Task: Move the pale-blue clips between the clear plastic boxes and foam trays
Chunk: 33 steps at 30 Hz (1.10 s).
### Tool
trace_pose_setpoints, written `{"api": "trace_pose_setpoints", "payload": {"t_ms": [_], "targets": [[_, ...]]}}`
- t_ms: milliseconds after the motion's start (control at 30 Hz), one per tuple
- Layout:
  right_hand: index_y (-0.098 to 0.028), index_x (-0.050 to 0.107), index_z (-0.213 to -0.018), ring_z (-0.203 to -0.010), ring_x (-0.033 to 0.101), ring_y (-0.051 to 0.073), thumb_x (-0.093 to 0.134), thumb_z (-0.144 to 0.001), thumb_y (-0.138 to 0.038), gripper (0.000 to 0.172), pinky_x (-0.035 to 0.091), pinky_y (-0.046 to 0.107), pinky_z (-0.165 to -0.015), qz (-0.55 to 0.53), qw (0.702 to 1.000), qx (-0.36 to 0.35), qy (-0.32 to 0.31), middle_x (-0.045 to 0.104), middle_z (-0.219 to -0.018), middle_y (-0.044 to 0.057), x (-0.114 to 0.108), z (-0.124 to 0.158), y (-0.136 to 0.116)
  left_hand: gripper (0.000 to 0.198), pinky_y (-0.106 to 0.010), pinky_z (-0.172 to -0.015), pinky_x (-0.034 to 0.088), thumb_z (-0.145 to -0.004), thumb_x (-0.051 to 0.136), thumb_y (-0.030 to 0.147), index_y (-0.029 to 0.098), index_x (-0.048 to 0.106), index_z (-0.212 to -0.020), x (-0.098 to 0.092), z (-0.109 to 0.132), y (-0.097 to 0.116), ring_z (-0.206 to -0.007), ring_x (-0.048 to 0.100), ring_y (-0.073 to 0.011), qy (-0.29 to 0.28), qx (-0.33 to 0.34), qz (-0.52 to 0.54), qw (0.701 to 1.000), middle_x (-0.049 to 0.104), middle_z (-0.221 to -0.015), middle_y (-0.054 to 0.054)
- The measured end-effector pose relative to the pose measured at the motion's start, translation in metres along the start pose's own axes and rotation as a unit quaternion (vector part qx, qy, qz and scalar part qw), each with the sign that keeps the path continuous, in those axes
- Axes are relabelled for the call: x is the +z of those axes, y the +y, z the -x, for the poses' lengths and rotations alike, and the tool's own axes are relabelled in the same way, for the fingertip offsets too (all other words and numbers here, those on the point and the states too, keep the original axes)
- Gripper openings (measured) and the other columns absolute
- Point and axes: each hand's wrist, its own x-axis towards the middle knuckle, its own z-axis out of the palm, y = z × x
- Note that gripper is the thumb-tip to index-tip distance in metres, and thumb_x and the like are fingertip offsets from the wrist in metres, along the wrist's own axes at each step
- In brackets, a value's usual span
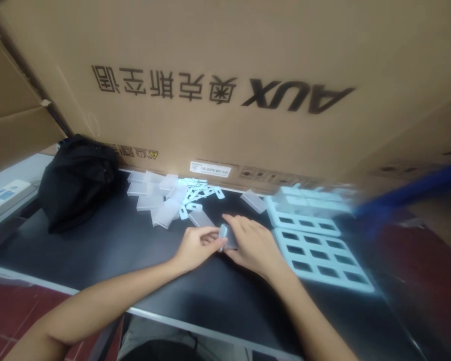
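Observation:
My left hand (197,245) and my right hand (251,243) meet at the middle of a black table (116,250). Between them they pinch a small translucent plastic case (225,236), the fingers of both hands closed on it. Just behind the hands lies another clear plastic piece (200,218). A loose pile of similar clear cases and flat hang tabs (165,198) sits further back to the left. To the right of my right hand lie white plastic trays (323,258) with rows of rectangular slots.
A large brown cardboard box (225,85) with printing stands along the table's back edge. A black bag (77,178) rests at the back left. A white power strip (3,193) lies at the far left. Something blue, blurred (409,190), is at the right.

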Motion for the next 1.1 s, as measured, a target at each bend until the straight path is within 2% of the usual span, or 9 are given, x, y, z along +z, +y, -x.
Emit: {"api": "trace_pose_setpoints", "payload": {"t_ms": [133, 300, 567, 700, 800, 933, 1100], "targets": [[-0.013, 0.051, -0.138, -0.091, 0.064, 0.029, 0.066, -0.081, -0.032, 0.062, 0.048, 0.039, -0.074, 0.02, 1.0, -0.003, -0.018, 0.069, -0.105, 0.014, 0.001, 0.0, -0.008, 0.052, -0.028, -0.061, 0.06, -0.079, 0.08, 0.054, 0.009, 0.077, -0.105, 0.001, 0.001, -0.001, -0.059, 0.071, -0.0176, 0.01, -0.008, -0.003, 1.0, 0.077, -0.079, -0.009], [-0.017, 0.05, -0.141, -0.09, 0.062, 0.028, 0.068, -0.083, -0.039, 0.065, 0.045, 0.037, -0.074, 0.018, 1.0, -0.002, -0.005, 0.068, -0.103, 0.013, 0.005, 0.001, -0.012, 0.052, -0.024, -0.052, 0.054, -0.081, 0.077, 0.058, 0.01, 0.076, -0.099, 0.0, 0.001, 0.001, -0.05, 0.067, -0.0152, 0.005, -0.01, -0.016, 1.0, 0.073, -0.066, -0.006], [-0.017, 0.054, -0.139, -0.09, 0.064, 0.025, 0.064, -0.086, -0.042, 0.059, 0.046, 0.036, -0.077, -0.048, 0.999, -0.007, -0.023, 0.067, -0.099, 0.009, -0.003, 0.001, -0.013, 0.055, -0.021, -0.044, 0.042, -0.079, 0.076, 0.065, 0.011, 0.071, -0.085, -0.001, 0.002, 0.005, -0.042, 0.058, -0.0115, -0.034, -0.033, -0.001, 0.999, 0.063, -0.054, 0.0], [-0.018, 0.057, -0.134, -0.086, 0.065, 0.024, 0.064, -0.085, -0.046, 0.056, 0.048, 0.035, -0.075, -0.098, 0.995, -0.016, -0.019, 0.067, -0.097, 0.008, -0.01, 0.0, -0.015, 0.057, -0.022, -0.047, 0.043, -0.079, 0.074, 0.07, 0.014, 0.062, -0.074, -0.001, 0.003, 0.007, -0.048, 0.062, -0.0135, -0.093, -0.058, 0.037, 0.993, 0.062, -0.055, 0.0], [-0.019, 0.058, -0.129, -0.08, 0.064, 0.022, 0.063, -0.085, -0.044, 0.051, 0.048, 0.033, -0.071, -0.125, 0.992, -0.023, 0.008, 0.067, -0.092, 0.007, -0.01, 0.001, -0.015, 0.062, -0.023, -0.05, 0.043, -0.078, 0.071, 0.075, 0.015, 0.059, -0.069, 0.0, 0.002, 0.007, -0.051, 0.06, -0.0136, -0.123, -0.06, 0.06, 0.989, 0.061, -0.055, 0.0], [-0.021, 0.059, -0.125, -0.075, 0.063, 0.02, 0.062, -0.083, -0.042, 0.047, 0.047, 0.03, -0.066, -0.159, 0.985, -0.033, 0.06, 0.067, -0.091, 0.006, -0.009, 0.002, -0.016, 0.065, -0.023, -0.054, 0.042, -0.076, 0.072, 0.077, 0.013, 0.06, -0.073, 0.0, 0.0, 0.002, -0.055, 0.056, -0.0119, -0.121, -0.042, 0.098, 0.987, 0.058, -0.059, 0.001], [-0.022, 0.063, -0.109, -0.065, 0.056, 0.016, 0.061, -0.079, -0.038, 0.034, 0.042, 0.027, -0.059, -0.152, 0.985, -0.032, 0.075, 0.059, -0.079, 0.002, -0.008, 0.002, -0.019, 0.067, -0.024, -0.059, 0.042, -0.073, 0.075, 0.076, 0.011, 0.065, -0.08, -0.001, 0.001, 0.002, -0.063, 0.055, -0.0127, -0.112, -0.018, 0.106, 0.988, 0.059, -0.068, 0.0]]}}
